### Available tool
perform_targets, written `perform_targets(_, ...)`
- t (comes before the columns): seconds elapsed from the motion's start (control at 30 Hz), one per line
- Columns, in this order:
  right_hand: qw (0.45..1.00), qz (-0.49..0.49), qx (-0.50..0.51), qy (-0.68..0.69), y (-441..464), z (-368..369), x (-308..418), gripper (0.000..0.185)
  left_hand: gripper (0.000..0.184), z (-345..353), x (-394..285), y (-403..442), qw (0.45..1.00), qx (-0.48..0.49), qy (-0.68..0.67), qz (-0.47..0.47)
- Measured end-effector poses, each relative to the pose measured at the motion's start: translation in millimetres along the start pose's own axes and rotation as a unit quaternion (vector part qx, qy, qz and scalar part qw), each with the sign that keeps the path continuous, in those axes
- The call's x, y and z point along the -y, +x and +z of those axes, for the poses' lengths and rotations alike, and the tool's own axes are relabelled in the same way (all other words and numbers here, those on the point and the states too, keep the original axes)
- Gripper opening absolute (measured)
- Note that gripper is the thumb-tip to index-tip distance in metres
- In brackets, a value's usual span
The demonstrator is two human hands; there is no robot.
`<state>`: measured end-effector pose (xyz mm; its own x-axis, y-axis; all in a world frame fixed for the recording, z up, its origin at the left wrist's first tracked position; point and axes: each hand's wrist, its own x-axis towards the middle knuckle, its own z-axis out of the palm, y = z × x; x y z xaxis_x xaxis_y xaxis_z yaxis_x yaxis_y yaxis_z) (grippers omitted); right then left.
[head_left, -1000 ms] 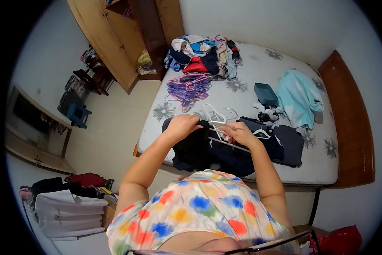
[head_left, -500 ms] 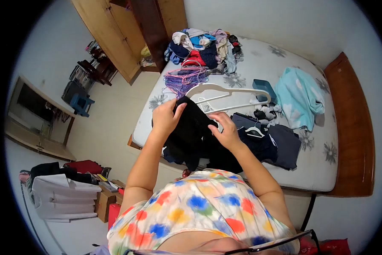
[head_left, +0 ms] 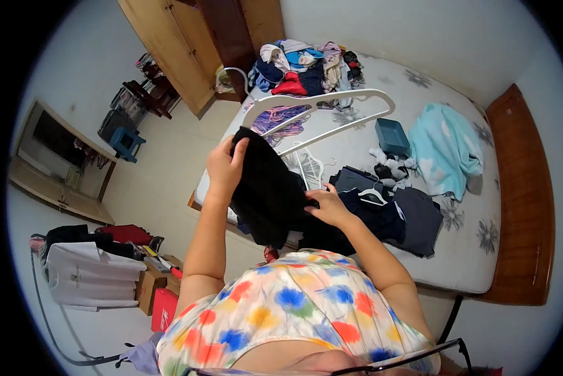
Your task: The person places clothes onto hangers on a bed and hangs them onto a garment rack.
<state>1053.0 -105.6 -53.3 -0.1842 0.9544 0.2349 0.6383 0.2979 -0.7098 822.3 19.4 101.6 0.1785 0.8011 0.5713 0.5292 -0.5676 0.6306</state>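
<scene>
A large white hanger [head_left: 363,97] is raised above the bed, its hook towards the wardrobe. One end of the hanger goes into a black garment [head_left: 266,188] that hangs down in front of me; its kind is unclear. My left hand [head_left: 225,164] is closed on the garment's upper edge by the hanger. Lower and to the right, my right hand [head_left: 328,208] pinches the garment's side. Below the raised hanger, smaller white hangers [head_left: 309,166] lie on the mattress. Dark folded clothes [head_left: 419,219] are just right of my right hand, with a small white hanger [head_left: 373,197] on them.
Purple and pink hangers [head_left: 275,122] and a heap of clothes [head_left: 294,66] lie on the bed's far left. A teal bin [head_left: 392,136], socks [head_left: 391,166] and a light blue blanket [head_left: 447,150] are at the right. A wardrobe [head_left: 169,50] stands beyond the bed.
The white hanger has risen and swung left, its hook now showing. My left hand has moved slightly left; my right hand has slid lower and pinches the garment's side.
</scene>
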Motion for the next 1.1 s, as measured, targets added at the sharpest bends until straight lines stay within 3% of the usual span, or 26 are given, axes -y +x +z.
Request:
perform_targets(0.07,0.999,-0.024,0.01,-0.032,-11,2,-14,0.039,0.031,-1,2,0,1.0,-0.005,-0.015,-0.01)
perform_targets(0.2,0.994,0.026,0.062,-0.091,-16,-24,-3,0.039,0.034,-2,5,1,1.0,0.005,-0.021,-0.007)
perform_targets(0.33,0.991,-0.059,0.052,-0.113,-20,-33,-19,0.027,0.037,-4,11,-2,0.999,0.017,0.023,0.026)
perform_targets(0.4,0.986,-0.095,-0.027,-0.134,-23,-44,-32,0.023,0.039,-8,12,-3,0.997,0.024,0.062,0.042)
perform_targets(0.6,0.971,-0.022,-0.171,-0.165,-28,-104,-20,0.018,0.04,-24,14,-12,0.98,0.081,0.163,0.076)
perform_targets(0.67,0.95,0.005,-0.209,-0.231,-33,-114,-7,0.017,0.04,-29,10,-15,0.975,0.106,0.174,0.09)
perform_targets(0.8,0.958,-0.037,-0.219,-0.18,-26,-130,13,0.018,0.036,-32,9,-18,0.975,0.073,0.165,0.127)
perform_targets(0.9,0.956,-0.069,-0.215,-0.185,-26,-133,17,0.019,0.035,-35,15,-18,0.982,0.042,0.149,0.103)
perform_targets(1.0,0.952,-0.085,-0.224,-0.189,-24,-134,21,0.019,0.035,-40,16,-18,0.978,0.077,0.184,0.059)
perform_targets(1.1,0.946,-0.08,-0.247,-0.196,-24,-137,22,0.019,0.032,-41,20,-19,0.964,0.104,0.206,0.131)
